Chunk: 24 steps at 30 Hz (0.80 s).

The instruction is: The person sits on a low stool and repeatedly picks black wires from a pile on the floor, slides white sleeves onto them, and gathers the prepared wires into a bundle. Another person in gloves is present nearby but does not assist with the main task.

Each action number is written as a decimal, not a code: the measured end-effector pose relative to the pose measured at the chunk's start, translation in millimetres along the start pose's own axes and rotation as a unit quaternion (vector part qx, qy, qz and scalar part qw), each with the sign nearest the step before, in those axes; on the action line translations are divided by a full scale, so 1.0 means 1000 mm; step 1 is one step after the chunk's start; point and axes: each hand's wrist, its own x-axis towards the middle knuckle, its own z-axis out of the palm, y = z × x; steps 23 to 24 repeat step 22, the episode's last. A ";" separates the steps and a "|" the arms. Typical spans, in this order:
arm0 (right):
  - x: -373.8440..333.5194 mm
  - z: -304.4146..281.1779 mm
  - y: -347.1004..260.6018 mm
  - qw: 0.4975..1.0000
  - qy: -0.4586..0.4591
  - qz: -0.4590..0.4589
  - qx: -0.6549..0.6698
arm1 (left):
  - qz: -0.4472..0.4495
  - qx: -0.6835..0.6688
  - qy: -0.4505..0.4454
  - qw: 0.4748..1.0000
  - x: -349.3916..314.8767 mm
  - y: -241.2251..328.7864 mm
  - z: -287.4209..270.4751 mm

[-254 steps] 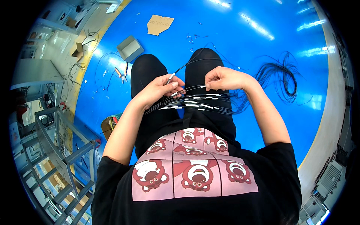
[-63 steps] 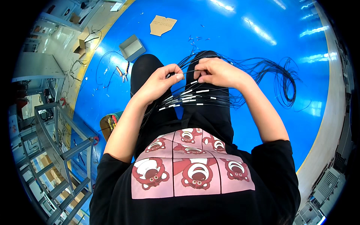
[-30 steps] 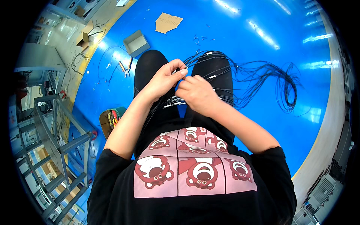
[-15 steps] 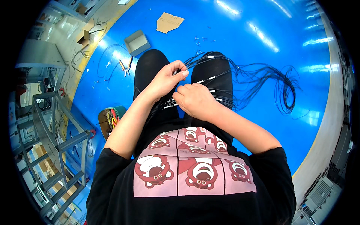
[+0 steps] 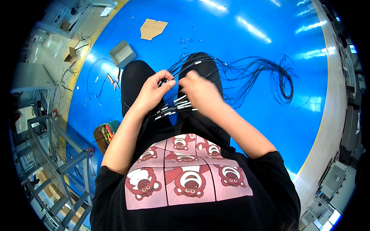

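Observation:
Over my lap lies a bundle of thin black cables (image 5: 252,62) with white sleeves (image 5: 180,105) on many of them. It runs across my right thigh and ends in a loose coil on the blue floor at the right. My left hand (image 5: 154,91) is closed on several of the cables, with dark ends between thumb and fingers. Close beside it, my right hand (image 5: 204,93) is above the sleeved part of the bundle. Motion smears its fingers, so their grip does not show clearly.
On the floor ahead are a grey open box (image 5: 122,54), a torn cardboard piece (image 5: 153,29) and orange-handled pliers (image 5: 112,80), with scraps scattered around. A container of tools (image 5: 106,133) stands by my left arm. A grey metal frame (image 5: 61,165) is further left.
My right hand has risen off the sleeved cables toward my left hand's fingertips, uncovering more white sleeves. My left hand keeps its hold. The whole view has shifted slightly.

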 end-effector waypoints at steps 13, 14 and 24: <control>0.010 -0.027 0.037 0.993 0.007 -0.117 0.027 | 0.049 0.124 0.077 0.988 -0.002 0.002 0.025; 0.010 -0.026 0.038 0.992 0.001 -0.120 0.042 | 0.023 0.142 0.060 0.988 -0.003 0.002 0.025; 0.013 -0.006 0.032 0.981 0.030 -0.191 0.017 | -0.005 0.114 0.021 0.993 0.003 0.002 0.018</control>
